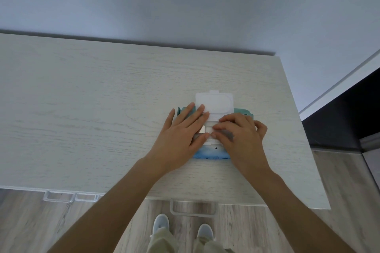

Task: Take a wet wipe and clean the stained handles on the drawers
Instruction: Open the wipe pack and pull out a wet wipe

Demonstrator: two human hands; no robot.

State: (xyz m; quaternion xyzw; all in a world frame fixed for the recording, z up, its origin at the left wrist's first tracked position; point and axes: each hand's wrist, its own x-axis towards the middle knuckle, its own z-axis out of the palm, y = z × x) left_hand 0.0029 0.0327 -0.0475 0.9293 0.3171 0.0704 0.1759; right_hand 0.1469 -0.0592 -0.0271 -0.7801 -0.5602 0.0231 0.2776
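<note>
A blue and teal wet wipe pack (207,153) lies on the pale wood dresser top (92,109), its white lid (213,102) flipped up and away from me. My left hand (181,133) lies flat on the pack's left side, fingers straight. My right hand (240,135) has its fingers curled over the pack's opening, fingertips at the white wipe (208,129) there; the grip itself is hidden. Clear drawer handles (193,208) (58,197) stick out below the dresser's front edge.
A grey wall rises behind the dresser. A dark cabinet (345,117) stands to the right. Wood-look floor (339,201) lies below, with my legs and white shoes (161,224) close to the dresser front.
</note>
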